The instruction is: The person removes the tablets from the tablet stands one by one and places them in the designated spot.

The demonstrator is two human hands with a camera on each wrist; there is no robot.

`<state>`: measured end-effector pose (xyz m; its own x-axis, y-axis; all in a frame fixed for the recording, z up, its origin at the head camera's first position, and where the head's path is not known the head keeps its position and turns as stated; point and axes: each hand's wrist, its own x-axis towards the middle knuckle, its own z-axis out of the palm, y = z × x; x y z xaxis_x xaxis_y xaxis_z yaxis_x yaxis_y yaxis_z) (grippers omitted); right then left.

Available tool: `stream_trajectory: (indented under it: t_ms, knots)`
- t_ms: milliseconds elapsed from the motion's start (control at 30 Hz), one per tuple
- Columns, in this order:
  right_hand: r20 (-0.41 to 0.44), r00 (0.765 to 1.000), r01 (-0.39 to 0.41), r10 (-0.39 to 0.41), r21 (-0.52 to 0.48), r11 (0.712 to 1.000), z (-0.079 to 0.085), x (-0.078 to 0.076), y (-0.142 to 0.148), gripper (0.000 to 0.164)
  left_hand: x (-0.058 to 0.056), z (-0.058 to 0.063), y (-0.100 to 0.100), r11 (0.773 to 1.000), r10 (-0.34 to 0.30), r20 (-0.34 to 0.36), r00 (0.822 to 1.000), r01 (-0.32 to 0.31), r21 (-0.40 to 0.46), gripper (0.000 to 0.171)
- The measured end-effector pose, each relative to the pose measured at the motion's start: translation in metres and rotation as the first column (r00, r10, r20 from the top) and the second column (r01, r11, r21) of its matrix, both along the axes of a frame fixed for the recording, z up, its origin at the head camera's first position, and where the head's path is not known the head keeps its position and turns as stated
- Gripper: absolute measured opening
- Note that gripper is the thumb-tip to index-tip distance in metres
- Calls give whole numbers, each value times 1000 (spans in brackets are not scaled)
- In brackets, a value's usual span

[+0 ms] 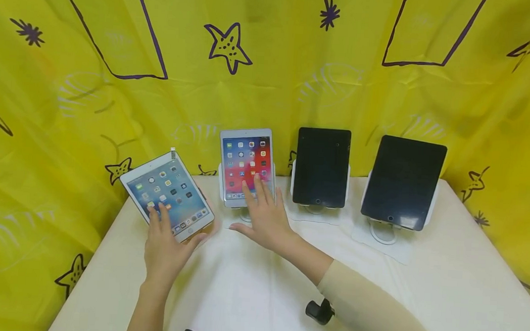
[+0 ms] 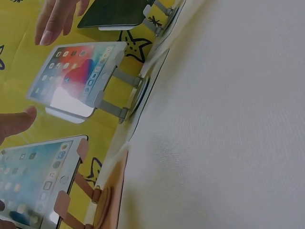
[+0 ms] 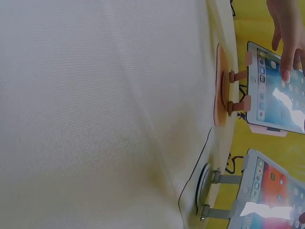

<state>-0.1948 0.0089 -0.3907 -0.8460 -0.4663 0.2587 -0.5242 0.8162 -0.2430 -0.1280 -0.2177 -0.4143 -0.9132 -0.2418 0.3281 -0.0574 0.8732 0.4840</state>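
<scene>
My left hand (image 1: pixel 161 253) is over the lower left part of a white tablet (image 1: pixel 177 185) with a lit blue home screen, two fingertips at the glass and the thumb spread below its corner. This tablet leans on a pink stand (image 3: pixel 238 102). With fingers extended, my right hand (image 1: pixel 268 221) overlaps the lower right of a second white tablet (image 1: pixel 242 164), whose home screen glows red and blue. A grey-white stand (image 2: pixel 125 78) holds that one. In the left wrist view the right hand's fingers (image 2: pixel 52 24) show beside this screen. Neither hand grips anything.
To the right stand two black tablets with dark screens, one upright (image 1: pixel 321 166) and one larger and tilted (image 1: pixel 402 181), on white stands. A white cloth (image 1: pixel 248 296) covers the table. Behind hangs a yellow curtain (image 1: pixel 279 85) with drawn stars.
</scene>
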Motion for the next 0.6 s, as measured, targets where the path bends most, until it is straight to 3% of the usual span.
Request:
stream_trajectory:
  t_ms: [400,600]
  knots:
    - [48,998,-42,45,-50,998,7,-8,-34,96,2,-7,-8,992,36,-48,998,-29,126,111]
    - [99,993,-50,61,-103,993,3,-11,-50,94,3,-8,-11,971,80,-129,988,-48,235,103]
